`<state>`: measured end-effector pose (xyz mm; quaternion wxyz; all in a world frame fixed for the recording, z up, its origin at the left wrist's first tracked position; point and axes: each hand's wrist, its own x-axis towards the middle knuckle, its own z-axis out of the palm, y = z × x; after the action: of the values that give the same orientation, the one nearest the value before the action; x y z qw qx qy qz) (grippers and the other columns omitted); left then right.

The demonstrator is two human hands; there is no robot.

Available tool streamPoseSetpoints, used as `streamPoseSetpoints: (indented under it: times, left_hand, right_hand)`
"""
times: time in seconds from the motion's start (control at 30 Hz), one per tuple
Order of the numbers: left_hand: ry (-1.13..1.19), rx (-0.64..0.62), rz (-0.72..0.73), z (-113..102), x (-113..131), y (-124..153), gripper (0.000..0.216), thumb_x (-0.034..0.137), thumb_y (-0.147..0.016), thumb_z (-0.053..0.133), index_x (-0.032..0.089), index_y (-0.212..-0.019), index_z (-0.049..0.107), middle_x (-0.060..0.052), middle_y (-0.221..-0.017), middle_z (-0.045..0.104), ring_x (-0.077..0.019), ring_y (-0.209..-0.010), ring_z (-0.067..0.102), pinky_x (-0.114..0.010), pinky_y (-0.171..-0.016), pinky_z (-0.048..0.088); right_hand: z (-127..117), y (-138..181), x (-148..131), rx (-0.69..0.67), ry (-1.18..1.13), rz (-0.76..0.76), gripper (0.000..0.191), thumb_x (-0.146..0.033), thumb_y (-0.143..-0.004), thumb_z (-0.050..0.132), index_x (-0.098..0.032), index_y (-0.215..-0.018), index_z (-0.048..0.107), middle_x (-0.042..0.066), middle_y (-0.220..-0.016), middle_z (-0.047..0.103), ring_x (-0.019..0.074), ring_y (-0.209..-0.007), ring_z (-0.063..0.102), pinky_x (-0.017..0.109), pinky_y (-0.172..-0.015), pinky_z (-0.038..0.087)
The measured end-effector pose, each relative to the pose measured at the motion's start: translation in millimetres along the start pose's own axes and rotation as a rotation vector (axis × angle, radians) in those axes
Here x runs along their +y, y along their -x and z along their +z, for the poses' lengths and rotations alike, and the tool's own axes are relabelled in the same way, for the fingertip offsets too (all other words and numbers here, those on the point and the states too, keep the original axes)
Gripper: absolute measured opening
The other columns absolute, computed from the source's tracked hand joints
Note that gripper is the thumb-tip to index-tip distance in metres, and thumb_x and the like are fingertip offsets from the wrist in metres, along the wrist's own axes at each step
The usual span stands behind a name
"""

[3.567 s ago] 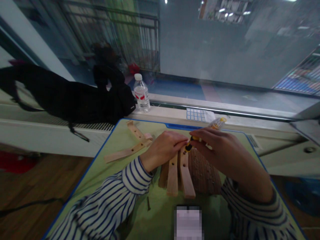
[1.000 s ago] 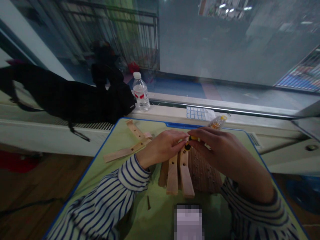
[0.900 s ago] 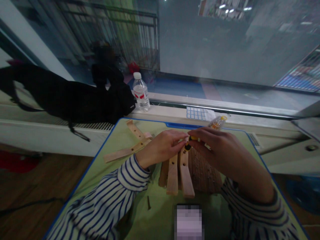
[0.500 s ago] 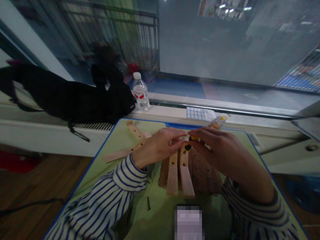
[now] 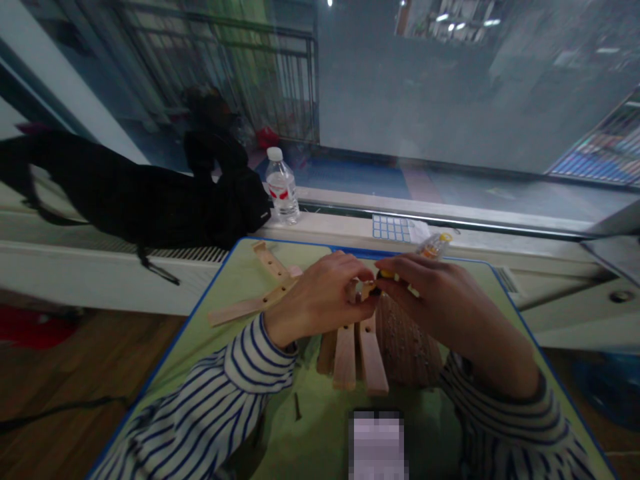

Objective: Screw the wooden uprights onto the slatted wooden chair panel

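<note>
My right hand pinches a small yellow-and-black screwdriver by its handle, above two wooden strips. My left hand is closed, thumb and fingertips curled together beside the screwdriver's lower end; what they pinch is hidden. Below the hands, one pale wooden strip and another wooden strip lie side by side, each with a dark hole. Under them is a brown wood-grained board with small specks on its surface. The upper ends of both strips are covered by my left hand.
More holed wooden strips lie crossed at the table's left. A screw and a phone-like object lie near me. On the sill are a water bottle, a black bag and a calendar-like card; a yellow-capped clear package is behind my right hand.
My left thumb and fingers have shifted down and right, closing around the screwdriver's lower end and covering the strip's hole there. My right hand has barely moved, keeping hold of the screwdriver.
</note>
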<state>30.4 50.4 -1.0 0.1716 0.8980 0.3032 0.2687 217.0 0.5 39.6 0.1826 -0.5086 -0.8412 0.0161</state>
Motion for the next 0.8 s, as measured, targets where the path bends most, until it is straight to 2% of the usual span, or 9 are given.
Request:
streamPoseSetpoints:
  times: [0.17,0.5,0.8]
  left_hand:
    - [0.002,-0.012,-0.098,4.2,4.6,-0.6,0.022,0.039,-0.078,0.068,0.019,-0.087,0.063,0.000,-0.080,0.062,-0.0158,-0.075,0.057,-0.028,-0.070,0.044]
    - [-0.043,-0.022,-0.161,13.4,4.5,0.2,0.018,0.035,-0.084,0.063,0.019,-0.089,0.065,0.000,-0.074,0.063,-0.0144,-0.066,0.057,-0.026,-0.062,0.042]
    - [-0.038,-0.040,-0.167,12.1,5.3,0.2,0.018,0.036,-0.086,0.059,0.020,-0.090,0.067,0.000,-0.076,0.066,-0.0148,-0.068,0.058,-0.026,-0.061,0.041]
  right_hand:
    - [0.3,-0.6,-0.6,-0.004,-0.005,-0.002,0.024,-0.033,-0.095,0.044,-0.022,-0.103,0.063,0.005,-0.101,0.070,0.0204,-0.087,0.065,0.032,-0.073,0.045]
    - [1.0,-2.0,-1.6,0.000,0.071,0.022,0.020,-0.033,-0.093,0.047,-0.021,-0.096,0.062,0.004,-0.087,0.067,0.0195,-0.077,0.064,0.031,-0.067,0.043]
    - [-1.8,0.6,-2.9,0.035,0.016,0.007,0.029,-0.026,-0.091,0.049,-0.018,-0.117,0.060,0.008,-0.110,0.068,0.0227,-0.095,0.064,0.036,-0.081,0.048]
